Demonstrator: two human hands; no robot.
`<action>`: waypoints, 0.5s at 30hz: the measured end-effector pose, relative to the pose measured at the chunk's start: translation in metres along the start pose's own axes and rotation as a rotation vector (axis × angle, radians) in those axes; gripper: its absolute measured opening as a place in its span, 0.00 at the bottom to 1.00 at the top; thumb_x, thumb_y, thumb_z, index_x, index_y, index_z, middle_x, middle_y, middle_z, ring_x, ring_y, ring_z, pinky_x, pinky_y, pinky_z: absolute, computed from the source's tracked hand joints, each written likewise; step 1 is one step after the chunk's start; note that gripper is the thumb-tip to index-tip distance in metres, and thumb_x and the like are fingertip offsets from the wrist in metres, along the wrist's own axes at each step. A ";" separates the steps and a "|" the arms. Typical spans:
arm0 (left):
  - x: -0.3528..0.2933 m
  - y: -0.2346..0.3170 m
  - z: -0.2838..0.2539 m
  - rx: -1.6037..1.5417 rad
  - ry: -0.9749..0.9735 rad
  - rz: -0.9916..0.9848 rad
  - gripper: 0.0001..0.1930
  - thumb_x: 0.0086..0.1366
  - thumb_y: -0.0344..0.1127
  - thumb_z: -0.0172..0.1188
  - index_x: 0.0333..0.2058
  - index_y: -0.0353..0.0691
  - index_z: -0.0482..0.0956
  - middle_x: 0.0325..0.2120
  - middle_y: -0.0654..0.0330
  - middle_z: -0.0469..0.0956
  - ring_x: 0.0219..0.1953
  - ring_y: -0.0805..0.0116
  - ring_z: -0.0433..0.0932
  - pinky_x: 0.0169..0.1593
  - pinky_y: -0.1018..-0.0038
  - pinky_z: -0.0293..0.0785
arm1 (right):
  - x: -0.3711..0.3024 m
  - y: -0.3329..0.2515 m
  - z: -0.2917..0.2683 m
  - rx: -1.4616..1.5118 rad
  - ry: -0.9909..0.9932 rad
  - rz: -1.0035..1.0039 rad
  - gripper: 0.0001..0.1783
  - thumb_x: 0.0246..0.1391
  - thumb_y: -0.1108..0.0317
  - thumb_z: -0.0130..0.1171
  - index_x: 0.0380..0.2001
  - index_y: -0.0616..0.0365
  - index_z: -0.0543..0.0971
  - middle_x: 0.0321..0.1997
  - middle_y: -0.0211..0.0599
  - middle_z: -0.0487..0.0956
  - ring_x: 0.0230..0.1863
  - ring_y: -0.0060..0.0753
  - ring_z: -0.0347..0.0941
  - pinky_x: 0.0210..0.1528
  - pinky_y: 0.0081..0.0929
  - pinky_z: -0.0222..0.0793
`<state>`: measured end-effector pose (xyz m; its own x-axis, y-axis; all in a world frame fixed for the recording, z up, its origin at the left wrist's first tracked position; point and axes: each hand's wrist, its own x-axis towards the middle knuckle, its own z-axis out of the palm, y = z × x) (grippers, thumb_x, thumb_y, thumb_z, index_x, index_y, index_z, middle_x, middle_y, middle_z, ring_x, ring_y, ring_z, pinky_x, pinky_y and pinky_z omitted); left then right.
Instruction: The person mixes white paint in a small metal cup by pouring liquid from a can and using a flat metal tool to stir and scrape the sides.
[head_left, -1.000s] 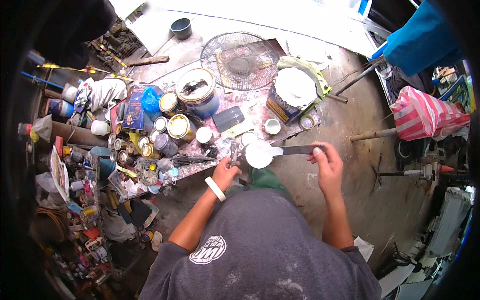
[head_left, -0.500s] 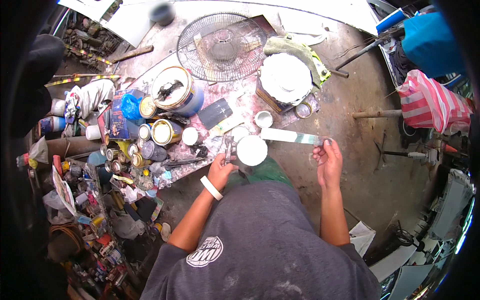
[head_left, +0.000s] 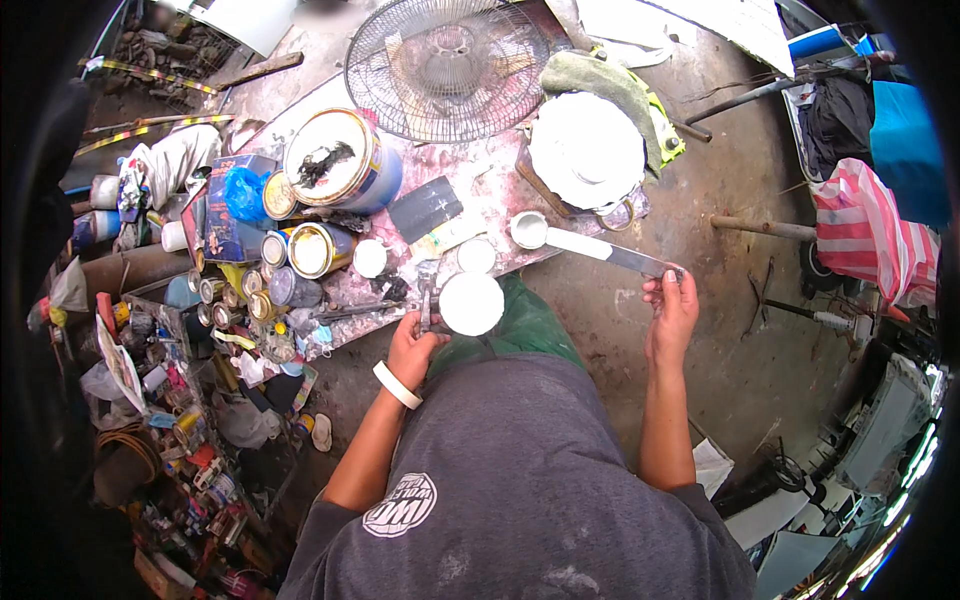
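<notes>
My left hand (head_left: 408,350) is closed at the left of a round container of white paint-like liquid (head_left: 472,304), on a narrow grey metal piece (head_left: 428,300) that looks like its handle. My right hand (head_left: 672,310) pinches the end of a long flat metal strip (head_left: 610,252). White liquid coats the strip's far end, which reaches to the rim of a small white cup (head_left: 528,230) on the table edge. Just beyond the container stands another small round container with a pale top (head_left: 477,255).
A large paint tin (head_left: 335,160) and several smaller tins crowd the stained table's left. A wire fan guard (head_left: 447,68) lies at the back. A wide white-topped container (head_left: 586,150) stands right, beside a green cloth (head_left: 610,85). A striped bag (head_left: 870,225) hangs at the far right.
The strip's white end has swung from above the held container to the small cup. My left hand and its container have shifted slightly left; my view has turned a little.
</notes>
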<state>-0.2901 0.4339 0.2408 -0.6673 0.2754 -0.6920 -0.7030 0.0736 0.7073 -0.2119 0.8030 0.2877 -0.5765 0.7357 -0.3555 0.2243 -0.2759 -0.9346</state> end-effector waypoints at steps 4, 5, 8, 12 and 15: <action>0.002 0.002 -0.001 -0.003 0.013 -0.001 0.14 0.58 0.21 0.53 0.45 0.31 0.71 0.40 0.56 0.77 0.41 0.69 0.78 0.48 0.73 0.76 | 0.005 0.006 -0.008 0.087 -0.003 0.081 0.08 0.68 0.67 0.51 0.44 0.58 0.75 0.34 0.31 0.79 0.32 0.20 0.75 0.33 0.20 0.69; 0.003 0.002 -0.002 -0.005 0.011 0.003 0.15 0.58 0.22 0.54 0.45 0.31 0.71 0.40 0.56 0.77 0.41 0.69 0.78 0.48 0.73 0.75 | 0.006 0.009 -0.011 0.128 -0.006 0.116 0.07 0.68 0.67 0.51 0.43 0.57 0.75 0.34 0.32 0.79 0.32 0.20 0.75 0.33 0.21 0.69; 0.003 0.005 -0.001 -0.012 -0.005 -0.006 0.15 0.58 0.21 0.54 0.45 0.31 0.70 0.40 0.55 0.77 0.40 0.68 0.78 0.48 0.73 0.76 | 0.011 0.023 -0.023 0.261 -0.001 0.252 0.07 0.67 0.67 0.51 0.42 0.58 0.74 0.35 0.34 0.80 0.33 0.23 0.75 0.33 0.21 0.69; 0.002 0.006 0.001 0.018 -0.015 -0.008 0.15 0.58 0.21 0.53 0.46 0.30 0.70 0.40 0.56 0.76 0.40 0.67 0.79 0.48 0.72 0.76 | 0.010 0.035 -0.030 0.364 -0.025 0.322 0.06 0.67 0.67 0.51 0.42 0.57 0.74 0.35 0.36 0.80 0.32 0.24 0.75 0.32 0.23 0.69; 0.002 0.003 -0.001 0.047 -0.037 0.003 0.16 0.58 0.21 0.53 0.47 0.29 0.70 0.41 0.56 0.76 0.40 0.67 0.79 0.49 0.71 0.76 | 0.006 0.037 -0.030 0.388 -0.018 0.341 0.07 0.67 0.67 0.51 0.41 0.57 0.74 0.35 0.37 0.80 0.32 0.24 0.75 0.32 0.24 0.69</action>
<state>-0.2943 0.4337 0.2413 -0.6592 0.3105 -0.6848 -0.6884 0.1173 0.7158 -0.1839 0.8158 0.2512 -0.5358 0.5538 -0.6373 0.0961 -0.7099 -0.6977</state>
